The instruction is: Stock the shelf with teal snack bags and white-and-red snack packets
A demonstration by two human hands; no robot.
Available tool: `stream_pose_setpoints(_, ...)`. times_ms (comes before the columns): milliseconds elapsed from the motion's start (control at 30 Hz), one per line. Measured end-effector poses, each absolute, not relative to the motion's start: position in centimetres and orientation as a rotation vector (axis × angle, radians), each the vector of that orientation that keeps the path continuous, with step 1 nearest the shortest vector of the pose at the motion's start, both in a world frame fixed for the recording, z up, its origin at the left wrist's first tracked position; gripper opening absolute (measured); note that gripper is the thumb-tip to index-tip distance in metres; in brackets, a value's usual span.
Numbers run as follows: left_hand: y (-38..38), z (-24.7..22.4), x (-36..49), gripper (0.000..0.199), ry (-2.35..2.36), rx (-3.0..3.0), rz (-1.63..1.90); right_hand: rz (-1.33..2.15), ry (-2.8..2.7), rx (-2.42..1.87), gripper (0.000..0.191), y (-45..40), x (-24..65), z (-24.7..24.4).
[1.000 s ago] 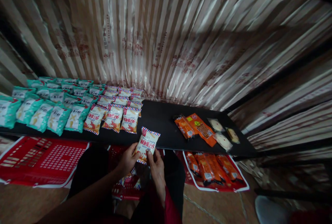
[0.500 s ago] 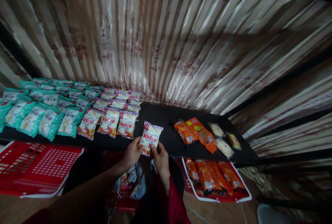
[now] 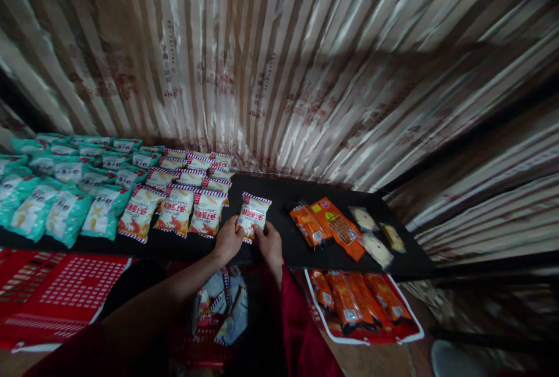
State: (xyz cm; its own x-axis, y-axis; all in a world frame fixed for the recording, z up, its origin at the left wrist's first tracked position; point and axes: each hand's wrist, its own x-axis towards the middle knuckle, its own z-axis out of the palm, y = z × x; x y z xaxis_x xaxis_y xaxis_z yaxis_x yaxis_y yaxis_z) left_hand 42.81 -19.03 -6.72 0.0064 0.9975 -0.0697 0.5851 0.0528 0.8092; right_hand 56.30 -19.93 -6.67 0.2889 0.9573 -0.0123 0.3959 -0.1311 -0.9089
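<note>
Between my two hands is a white and orange snack bag [image 3: 254,212] with a striped top edge, upright over the front part of the black table [image 3: 305,191]. My left hand [image 3: 227,241] grips its lower left side, and my right hand [image 3: 268,243] pinches its lower right corner. Just left of it stand rows of matching snack bags [image 3: 207,214], leaning one behind another. Farther left, several teal snack bags [image 3: 102,211] fill the table in similar rows. To the right lie orange snack packets [image 3: 336,226], flat on the tabletop.
Round white packaged pieces [image 3: 378,249] and a small yellowish packet [image 3: 393,238] lie at the table's right end. Below are a red basket [image 3: 65,290] at left, a basket of orange packets [image 3: 364,339] at right, and striped bags [image 3: 231,313] between my legs. A curtain [image 3: 262,63] hangs behind.
Both hands have moved slightly forward with the snack bag, farther over the tabletop. The view has shifted a little, so the rows at left appear farther left.
</note>
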Motion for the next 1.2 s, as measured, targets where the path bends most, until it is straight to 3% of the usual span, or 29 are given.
stream_pose_setpoints(400,-15.9,-8.7,45.6,0.063,1.695,1.739,0.924,0.754,-1.283,-1.782,0.031,-13.6,56.9,-5.5)
stream_pose_setpoints(1200,-7.6,-7.3,47.5,0.048,1.809,1.609,0.804,0.626,-1.373,-1.89,0.02,-4.5,56.1,-7.2)
